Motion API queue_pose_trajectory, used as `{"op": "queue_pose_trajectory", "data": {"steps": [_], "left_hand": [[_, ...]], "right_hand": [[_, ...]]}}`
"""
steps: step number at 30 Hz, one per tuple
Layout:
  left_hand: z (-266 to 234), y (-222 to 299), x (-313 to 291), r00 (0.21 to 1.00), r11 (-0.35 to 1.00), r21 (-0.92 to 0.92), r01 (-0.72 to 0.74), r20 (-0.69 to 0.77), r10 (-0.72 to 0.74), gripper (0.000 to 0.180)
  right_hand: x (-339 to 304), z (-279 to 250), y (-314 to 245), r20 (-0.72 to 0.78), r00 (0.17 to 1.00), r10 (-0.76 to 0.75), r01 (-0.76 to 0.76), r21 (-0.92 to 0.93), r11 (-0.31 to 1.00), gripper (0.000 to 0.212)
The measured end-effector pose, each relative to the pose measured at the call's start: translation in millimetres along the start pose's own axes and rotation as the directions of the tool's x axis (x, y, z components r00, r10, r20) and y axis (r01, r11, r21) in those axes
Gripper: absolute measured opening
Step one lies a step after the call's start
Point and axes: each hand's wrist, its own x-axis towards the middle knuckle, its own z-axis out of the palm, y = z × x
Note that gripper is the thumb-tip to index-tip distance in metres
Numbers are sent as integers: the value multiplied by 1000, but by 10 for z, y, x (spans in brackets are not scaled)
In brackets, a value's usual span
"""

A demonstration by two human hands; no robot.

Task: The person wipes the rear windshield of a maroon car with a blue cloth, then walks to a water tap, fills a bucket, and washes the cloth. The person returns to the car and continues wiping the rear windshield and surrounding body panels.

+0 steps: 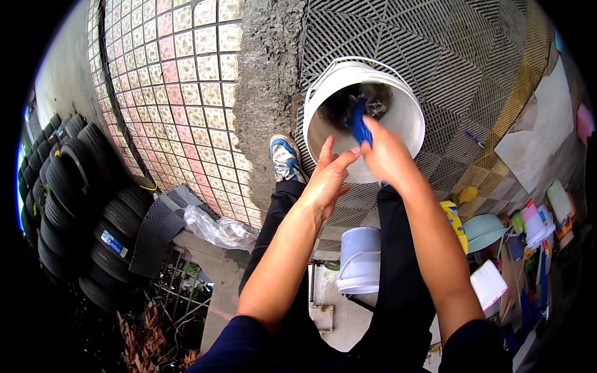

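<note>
A large white bucket [407,127] with a wire handle stands on the grid mat in front of my feet, with dark contents and a grey blurred patch at its bottom. My right hand [387,154] is closed round a blue tool [360,121] that looks like a handle and points down into the bucket; its far end cannot be made out. Just left of it, my left hand [328,181] reaches over the bucket's near rim, fingers apart and nothing in it. One fingertip of it comes close to the right hand.
Patterned tiles [186,81] and rough concrete [267,68] lie left. Stacked tyres [81,168] and a clear plastic bag [217,229] are farther left. Between my legs is a smaller pale bucket [360,255]. A greenish basin [486,232] and assorted items stand at right.
</note>
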Motion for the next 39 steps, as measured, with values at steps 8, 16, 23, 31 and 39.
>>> {"op": "queue_pose_trajectory", "data": {"steps": [8, 16, 23, 31, 39], "left_hand": [[86, -21, 93, 938, 950, -285, -123, 279, 205, 75], [-292, -409, 907, 945, 879, -465, -107, 227, 235, 41], [-86, -604, 982, 964, 904, -336, -263, -46, 264, 48], [-22, -280, 44, 970, 954, 179, -241, 12, 242, 84], [36, -64, -186, 988, 988, 67, -141, 67, 137, 89]], "right_hand": [[-1601, -342, -407, 393, 896, -204, -345, 909, 235, 53], [-1042, 377, -988, -555, 830, -65, 108, 45, 993, 50], [-196, -108, -357, -169, 969, 182, -163, 124, 979, 57], [986, -47, 190, -164, 946, 281, -296, -75, 952, 69], [1260, 374, 431, -72, 871, 486, -480, 84, 873, 66]]}}
